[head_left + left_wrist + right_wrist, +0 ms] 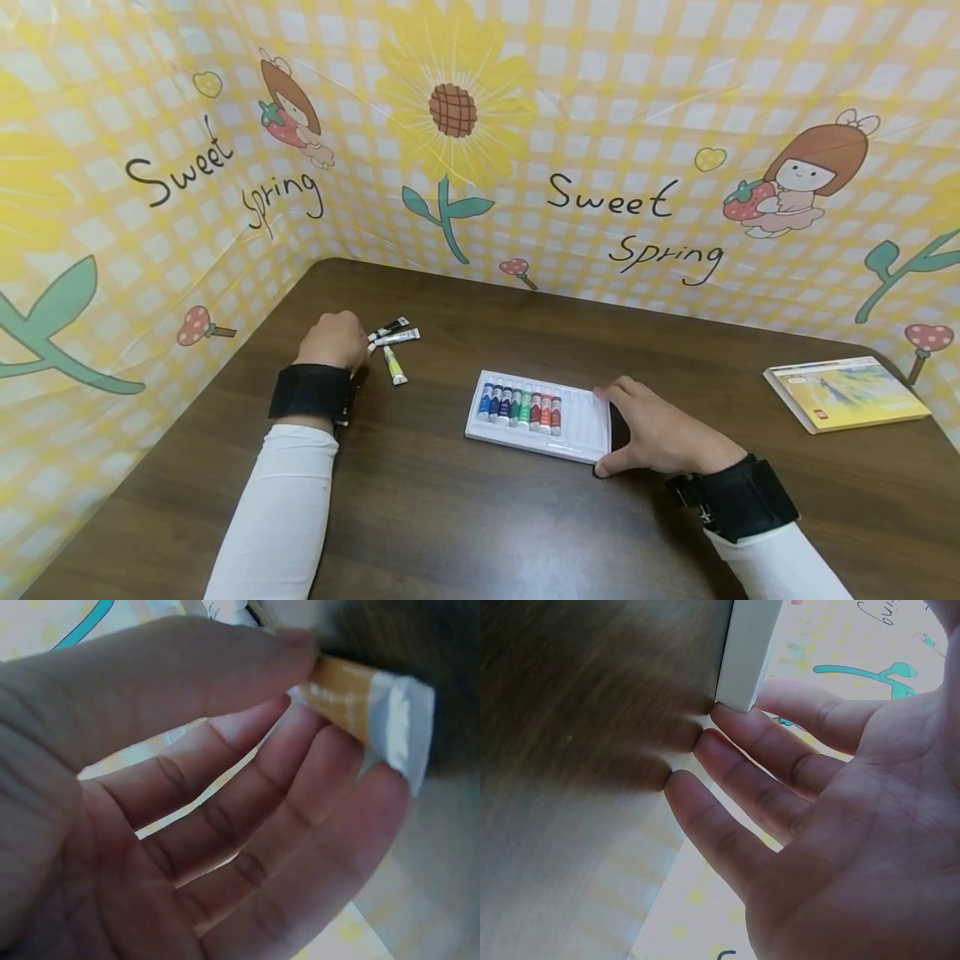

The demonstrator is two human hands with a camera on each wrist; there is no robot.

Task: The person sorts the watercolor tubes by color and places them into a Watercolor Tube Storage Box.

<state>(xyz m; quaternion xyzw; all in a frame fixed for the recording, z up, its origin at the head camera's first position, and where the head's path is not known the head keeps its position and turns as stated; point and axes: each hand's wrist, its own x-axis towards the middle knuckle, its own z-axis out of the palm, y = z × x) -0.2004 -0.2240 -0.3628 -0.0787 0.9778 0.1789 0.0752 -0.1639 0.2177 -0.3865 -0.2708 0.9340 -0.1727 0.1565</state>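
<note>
In the left wrist view, my left hand [332, 340] pinches an ochre paint tube [345, 697] between thumb and fingertips, its white crimped end sticking out. The head view hides most of that tube behind the hand. Just right of this hand lie a black paint tube [390, 327], a white paint tube [399, 337] and a yellow paint tube [393, 365]. My right hand [667, 429] holds the right end of a white plastic tray [588, 421], thumb at the near corner and fingers at the far one. Several coloured paint tubes [517, 407] stand side by side in the tray's left part.
A yellow box [847, 396] with a printed cover lies at the right of the dark wooden table [450, 517]. Yellow checked cloth [600, 108] with flower prints hangs behind the table and along its left side.
</note>
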